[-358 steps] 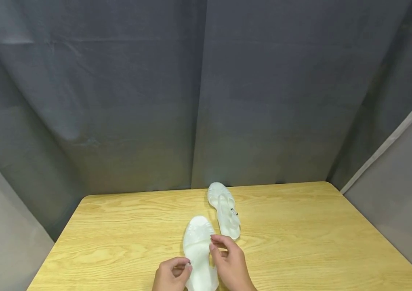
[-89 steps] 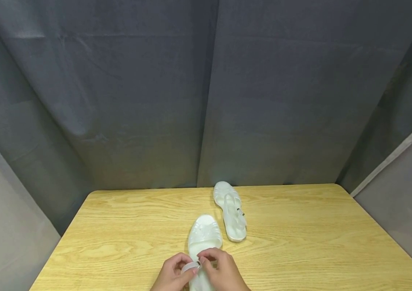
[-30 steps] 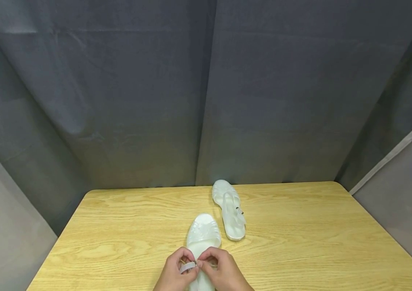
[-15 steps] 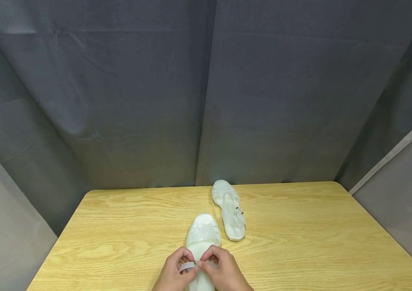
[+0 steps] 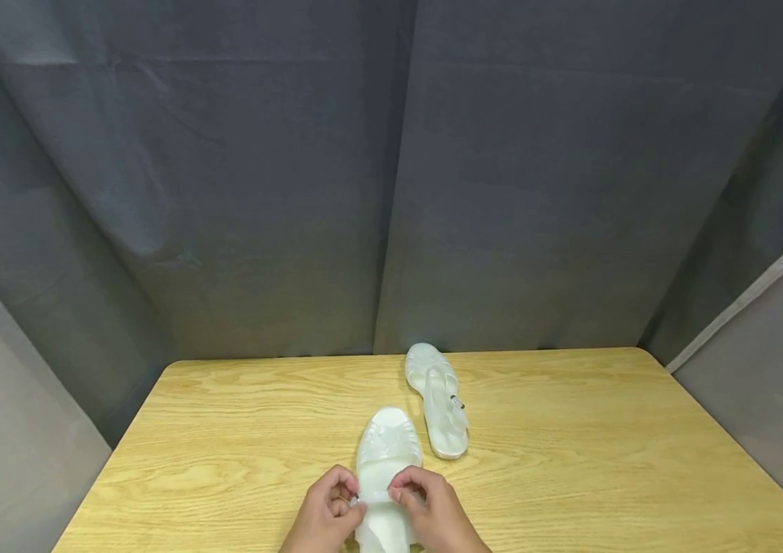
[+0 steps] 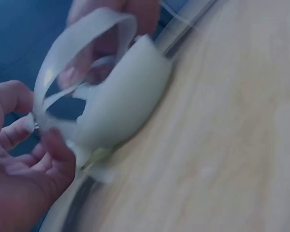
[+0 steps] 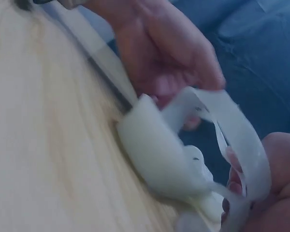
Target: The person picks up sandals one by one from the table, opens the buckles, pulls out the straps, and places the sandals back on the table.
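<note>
A white, slightly see-through sandal [image 5: 389, 445] lies toe away from me at the table's front. Its ankle strap [image 5: 375, 498] runs across between my hands. My left hand [image 5: 318, 511] pinches the strap at its left side, beside a small metal buckle [image 6: 36, 126] in the left wrist view. With thumb and forefinger my right hand [image 5: 433, 508] pinches the strap on the other side. In the right wrist view the strap [image 7: 241, 140] arches above the heel cup [image 7: 154, 150]. A matching sandal [image 5: 447, 430] lies behind to the right, its strap and buckle [image 5: 457, 402] on top.
The wooden table [image 5: 239, 430] has a rounded back edge. Dark grey curtains [image 5: 281, 192] hang behind it, and pale panels [image 5: 11, 384] stand at both sides.
Both hands were together at the buckle over the sandal from three seconds to half a second ago. They have since drawn apart, the strap now stretched between them. The far sandal stays put.
</note>
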{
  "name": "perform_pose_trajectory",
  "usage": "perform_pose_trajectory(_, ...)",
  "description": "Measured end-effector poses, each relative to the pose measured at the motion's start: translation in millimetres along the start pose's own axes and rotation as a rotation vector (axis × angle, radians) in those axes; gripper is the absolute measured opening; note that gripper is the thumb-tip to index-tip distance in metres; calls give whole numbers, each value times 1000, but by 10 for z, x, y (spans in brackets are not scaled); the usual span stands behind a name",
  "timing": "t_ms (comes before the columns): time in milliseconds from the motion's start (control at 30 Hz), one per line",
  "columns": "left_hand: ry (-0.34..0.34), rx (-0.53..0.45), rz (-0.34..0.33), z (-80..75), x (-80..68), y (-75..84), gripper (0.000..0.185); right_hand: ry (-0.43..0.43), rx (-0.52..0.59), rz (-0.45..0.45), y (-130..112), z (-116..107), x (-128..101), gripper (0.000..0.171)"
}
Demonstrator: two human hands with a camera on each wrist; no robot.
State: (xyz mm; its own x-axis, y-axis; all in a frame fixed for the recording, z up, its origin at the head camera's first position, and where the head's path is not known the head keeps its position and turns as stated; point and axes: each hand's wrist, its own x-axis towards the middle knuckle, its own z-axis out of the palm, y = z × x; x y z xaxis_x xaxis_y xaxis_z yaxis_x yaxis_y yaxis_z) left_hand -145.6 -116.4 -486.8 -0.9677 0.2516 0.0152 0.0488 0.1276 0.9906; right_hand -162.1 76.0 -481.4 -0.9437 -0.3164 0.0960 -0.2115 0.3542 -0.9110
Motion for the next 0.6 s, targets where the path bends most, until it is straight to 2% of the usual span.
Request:
perform_pose_trajectory(100, 8, -39, -12, -20, -2, -13, 25, 20, -6, 27, 15, -41, 1, 12)
perform_pose_trajectory(400, 14, -75, -26, -22, 9, -32, 26, 26, 32, 67, 3, -100, 2, 15)
perform_pose_trajectory(467, 15, -83, -42, -30, 3, -22, 25, 59, 37, 75, 3, -137, 5, 15)
perform_pose_trajectory(600, 24, -104, -60, -43, -12, -7, 26, 178, 43, 84, 13, -199, 21, 12)
